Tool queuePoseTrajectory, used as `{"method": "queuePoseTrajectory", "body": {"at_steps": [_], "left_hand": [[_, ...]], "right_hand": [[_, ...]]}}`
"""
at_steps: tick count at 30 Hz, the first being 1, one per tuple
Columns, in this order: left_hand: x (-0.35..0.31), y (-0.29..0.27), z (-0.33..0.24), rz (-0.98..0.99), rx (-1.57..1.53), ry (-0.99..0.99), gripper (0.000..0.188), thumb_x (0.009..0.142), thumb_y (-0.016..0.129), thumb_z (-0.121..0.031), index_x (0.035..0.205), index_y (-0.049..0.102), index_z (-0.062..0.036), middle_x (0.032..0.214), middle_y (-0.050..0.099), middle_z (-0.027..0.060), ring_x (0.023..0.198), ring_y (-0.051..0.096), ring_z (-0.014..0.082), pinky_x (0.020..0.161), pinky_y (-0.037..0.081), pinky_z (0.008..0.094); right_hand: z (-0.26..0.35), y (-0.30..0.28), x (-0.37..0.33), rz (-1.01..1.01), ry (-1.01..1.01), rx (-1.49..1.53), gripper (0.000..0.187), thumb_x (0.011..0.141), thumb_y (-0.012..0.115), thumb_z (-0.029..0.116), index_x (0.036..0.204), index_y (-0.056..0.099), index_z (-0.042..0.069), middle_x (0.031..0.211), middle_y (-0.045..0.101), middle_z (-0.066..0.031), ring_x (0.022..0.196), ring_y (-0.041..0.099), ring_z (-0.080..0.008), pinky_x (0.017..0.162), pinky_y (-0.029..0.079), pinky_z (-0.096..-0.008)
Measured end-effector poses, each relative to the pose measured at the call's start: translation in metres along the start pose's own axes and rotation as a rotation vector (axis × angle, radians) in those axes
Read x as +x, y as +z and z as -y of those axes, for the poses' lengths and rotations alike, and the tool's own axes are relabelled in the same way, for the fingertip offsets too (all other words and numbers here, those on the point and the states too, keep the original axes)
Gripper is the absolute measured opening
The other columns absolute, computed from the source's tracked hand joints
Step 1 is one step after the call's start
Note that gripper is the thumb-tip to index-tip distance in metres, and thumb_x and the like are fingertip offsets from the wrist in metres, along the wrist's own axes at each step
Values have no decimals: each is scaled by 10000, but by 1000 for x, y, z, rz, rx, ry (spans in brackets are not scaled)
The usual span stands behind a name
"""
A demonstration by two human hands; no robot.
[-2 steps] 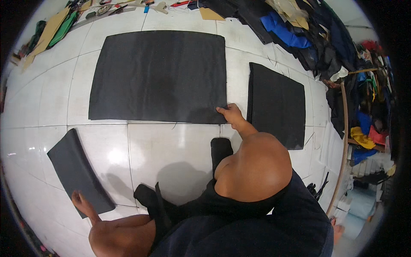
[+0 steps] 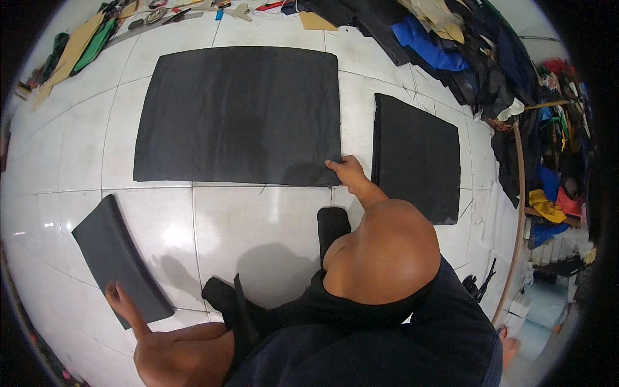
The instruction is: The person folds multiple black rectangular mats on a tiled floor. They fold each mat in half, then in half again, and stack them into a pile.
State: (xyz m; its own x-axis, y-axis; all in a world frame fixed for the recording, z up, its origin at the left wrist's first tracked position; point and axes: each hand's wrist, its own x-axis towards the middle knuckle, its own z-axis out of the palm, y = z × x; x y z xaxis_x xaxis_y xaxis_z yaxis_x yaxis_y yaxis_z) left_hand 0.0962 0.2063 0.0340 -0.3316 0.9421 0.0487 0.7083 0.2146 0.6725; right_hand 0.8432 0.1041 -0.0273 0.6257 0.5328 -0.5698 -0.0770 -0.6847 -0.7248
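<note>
A large black fabric-like sheet [image 2: 238, 116] lies flat on the floor in front of me. My right hand [image 2: 348, 173] grips its near right corner, the thumb on top and the other fingers partly hidden at the edge. At the lower left rests a folded dark grey piece [image 2: 122, 248] of similar material, longer than wide. My left hand [image 2: 120, 302] is over its near end, fingers loosely bent and apart, holding nothing that I can see. To the right of the large sheet lies a smaller stack of black sheets [image 2: 418, 161].
White floor tiles [image 2: 251, 226] surround the sheets. Dark and blue cloth [image 2: 429, 48] is heaped at the back right. Tools and scraps [image 2: 158, 14] line the far edge, beside green and tan pieces [image 2: 97, 48]. A wooden strip [image 2: 518, 193] borders clutter at right.
My left hand has shifted slightly up and away from me over the folded piece, its fingers a little more spread. My right hand stays at the sheet's corner.
</note>
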Motion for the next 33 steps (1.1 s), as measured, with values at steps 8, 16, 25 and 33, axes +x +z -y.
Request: {"method": "queuePoseTrajectory", "body": {"at_steps": [8, 16, 25, 33], "left_hand": [[71, 59, -194, 665, 203, 301, 351, 920, 661, -166, 1193, 573, 37, 1135, 590, 166, 1057, 603, 273, 908, 491, 361], [-1, 221, -336, 1125, 260, 520, 363, 891, 723, -248, 1156, 633, -17, 1176, 625, 168, 1101, 609, 278, 917, 519, 382], [-131, 391, -464, 1146, -237, -45, 732, 885, 626, -591, 1287, 569, 17, 1155, 653, 141, 1021, 623, 272, 878, 481, 357], [-126, 435, -485, 1128, 103, 327, 524, 852, 688, -375, 1115, 653, 77, 1054, 693, 209, 958, 653, 294, 855, 495, 382]], "right_hand": [[28, 1, 1, 126, 130, 313, 633, 872, 731, 265, 1321, 481, -104, 1198, 636, -238, 1051, 644, -263, 881, 529, -357], [86, 45, -31, -88, -310, -227, 518, 869, 684, 363, 1108, 546, -76, 925, 652, -253, 859, 664, -374, 769, 508, -440], [103, 41, -39, 39, -456, -417, 407, 888, 667, 239, 1106, 493, -58, 1055, 589, -256, 961, 613, -440, 807, 499, -504], [92, 20, -33, 118, -495, -354, 496, 858, 699, 287, 1146, 499, -64, 1053, 607, -244, 967, 628, -425, 804, 515, -513]]}}
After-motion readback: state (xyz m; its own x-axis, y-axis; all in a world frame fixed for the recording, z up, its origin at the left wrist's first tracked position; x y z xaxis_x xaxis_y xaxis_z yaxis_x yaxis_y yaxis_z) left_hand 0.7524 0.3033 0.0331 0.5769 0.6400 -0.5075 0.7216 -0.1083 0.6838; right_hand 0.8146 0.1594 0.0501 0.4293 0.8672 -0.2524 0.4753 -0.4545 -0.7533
